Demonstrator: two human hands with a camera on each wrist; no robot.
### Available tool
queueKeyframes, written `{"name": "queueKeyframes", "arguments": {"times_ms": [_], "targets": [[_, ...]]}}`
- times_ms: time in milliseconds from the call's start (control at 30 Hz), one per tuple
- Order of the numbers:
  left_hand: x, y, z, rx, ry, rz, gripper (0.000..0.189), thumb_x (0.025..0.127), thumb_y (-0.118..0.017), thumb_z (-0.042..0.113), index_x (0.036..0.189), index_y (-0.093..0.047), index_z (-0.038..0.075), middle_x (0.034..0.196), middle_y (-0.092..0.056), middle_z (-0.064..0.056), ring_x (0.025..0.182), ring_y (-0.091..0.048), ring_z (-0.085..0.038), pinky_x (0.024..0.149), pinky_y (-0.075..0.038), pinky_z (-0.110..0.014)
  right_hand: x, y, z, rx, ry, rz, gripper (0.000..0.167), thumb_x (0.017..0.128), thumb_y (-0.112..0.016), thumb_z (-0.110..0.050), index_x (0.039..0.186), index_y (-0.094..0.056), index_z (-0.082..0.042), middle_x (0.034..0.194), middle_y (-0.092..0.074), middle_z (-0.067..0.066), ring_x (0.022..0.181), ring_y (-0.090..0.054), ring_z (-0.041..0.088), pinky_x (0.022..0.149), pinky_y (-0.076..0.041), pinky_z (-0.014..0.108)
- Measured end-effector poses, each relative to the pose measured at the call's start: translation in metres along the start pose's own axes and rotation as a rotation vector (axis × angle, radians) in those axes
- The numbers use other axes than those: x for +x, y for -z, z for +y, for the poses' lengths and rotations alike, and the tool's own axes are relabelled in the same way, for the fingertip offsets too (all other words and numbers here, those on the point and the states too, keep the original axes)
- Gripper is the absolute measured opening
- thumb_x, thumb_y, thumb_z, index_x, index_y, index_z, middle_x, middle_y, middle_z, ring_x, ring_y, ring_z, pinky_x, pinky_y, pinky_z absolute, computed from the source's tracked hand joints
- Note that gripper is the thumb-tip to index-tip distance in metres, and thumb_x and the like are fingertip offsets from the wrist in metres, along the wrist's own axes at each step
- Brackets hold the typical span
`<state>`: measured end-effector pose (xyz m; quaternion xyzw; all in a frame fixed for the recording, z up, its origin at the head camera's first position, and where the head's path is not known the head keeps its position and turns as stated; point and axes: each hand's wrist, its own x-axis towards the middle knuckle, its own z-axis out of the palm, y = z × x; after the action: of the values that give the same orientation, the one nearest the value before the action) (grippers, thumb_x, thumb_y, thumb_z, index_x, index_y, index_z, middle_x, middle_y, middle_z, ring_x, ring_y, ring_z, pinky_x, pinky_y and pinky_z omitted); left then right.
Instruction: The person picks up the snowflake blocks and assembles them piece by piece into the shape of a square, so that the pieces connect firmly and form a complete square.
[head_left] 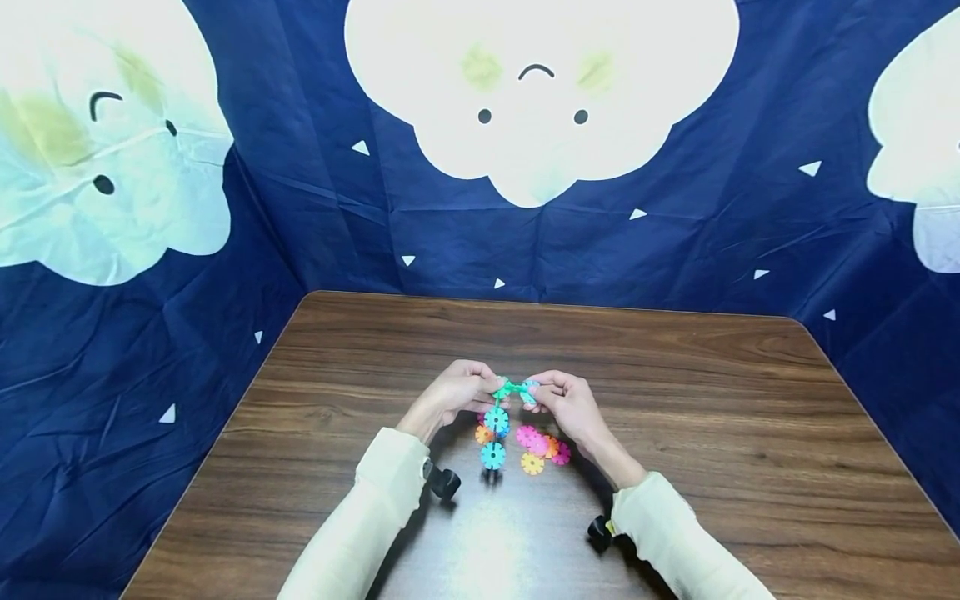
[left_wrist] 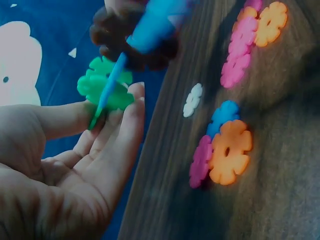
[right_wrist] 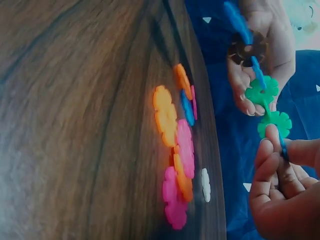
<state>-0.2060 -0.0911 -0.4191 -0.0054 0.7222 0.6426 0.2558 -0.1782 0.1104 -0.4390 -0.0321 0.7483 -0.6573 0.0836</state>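
Observation:
A chain of notched plastic snowflake discs hangs between both hands. In the right wrist view it runs from a blue disc through a brown disc (right_wrist: 248,48) and another blue disc to two green discs (right_wrist: 275,124). My left hand (head_left: 456,392) pinches a green disc (left_wrist: 102,82) between thumb and fingers. With thumb and fingertips, my right hand (head_left: 573,408) pinches a blue disc (head_left: 530,392) joined edge-on to the other green one. The chain's blue end disc (head_left: 492,456) dangles toward the person.
Loose discs lie under the hands on the wooden table (head_left: 337,350): orange (left_wrist: 230,152), blue (left_wrist: 223,116) and magenta (left_wrist: 201,162) on the left, pink (right_wrist: 185,147) and yellow-orange (head_left: 532,463) ones on the right. Near them is a white disc (right_wrist: 206,185). A dark blue cloth (head_left: 315,192) hangs behind.

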Motion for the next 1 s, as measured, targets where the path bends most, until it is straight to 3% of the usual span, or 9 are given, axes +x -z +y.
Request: {"name": "queueKeyframes", "arguments": {"times_ms": [333,533,667,833,1000], "targets": [[-0.002,0.014,0.003,0.022,0.022,-0.057,0.011,0.093,-0.060,0.013,0.084,-0.060,0.008,0.081,-0.063,-0.003,0.072,-0.060,-0.013,0.071,-0.057,-0.026,-0.001,0.005,-0.004,-0.042,0.015,-0.081,0.031,0.096,-0.058,-0.023,0.116,-0.062,0.000,0.086,-0.071,0.011,0.077,-0.066,0.015,0.078,-0.055,0.039],[-0.004,0.023,0.001,0.027,0.026,-0.061,0.013,0.094,-0.060,0.018,0.085,-0.060,0.008,0.084,-0.067,-0.002,0.071,-0.059,-0.013,0.068,-0.055,-0.024,-0.003,0.008,0.004,-0.137,-0.035,-0.084,0.031,0.099,-0.053,-0.029,0.108,-0.062,-0.001,0.090,-0.069,0.013,0.079,-0.064,0.019,0.068,-0.052,0.032],[-0.006,0.024,0.000,0.023,0.021,-0.071,0.014,0.094,-0.059,0.018,0.085,-0.061,0.007,0.088,-0.072,-0.006,0.072,-0.062,-0.013,0.069,-0.056,-0.024,-0.009,0.012,0.008,-0.360,0.028,-0.140,0.020,0.093,-0.063,-0.026,0.099,-0.066,-0.007,0.087,-0.067,0.009,0.075,-0.060,0.016,0.061,-0.050,0.028],[-0.006,0.024,0.000,0.027,0.027,-0.065,0.014,0.094,-0.060,0.018,0.083,-0.059,0.009,0.083,-0.067,-0.002,0.072,-0.061,-0.013,0.070,-0.056,-0.024,-0.020,0.017,0.012,-0.712,0.215,-0.230,0.020,0.079,-0.078,-0.024,0.087,-0.065,-0.013,0.087,-0.061,0.000,0.080,-0.056,0.013,0.071,-0.047,0.026],[-0.005,0.025,0.000,0.034,0.024,-0.062,0.015,0.094,-0.060,0.019,0.083,-0.060,0.009,0.085,-0.069,-0.006,0.072,-0.062,-0.013,0.073,-0.057,-0.026,-0.026,0.018,0.015,-0.862,0.288,-0.241,0.026,0.073,-0.082,-0.025,0.086,-0.062,-0.015,0.090,-0.055,-0.001,0.087,-0.050,0.015,0.079,-0.044,0.031]]}}
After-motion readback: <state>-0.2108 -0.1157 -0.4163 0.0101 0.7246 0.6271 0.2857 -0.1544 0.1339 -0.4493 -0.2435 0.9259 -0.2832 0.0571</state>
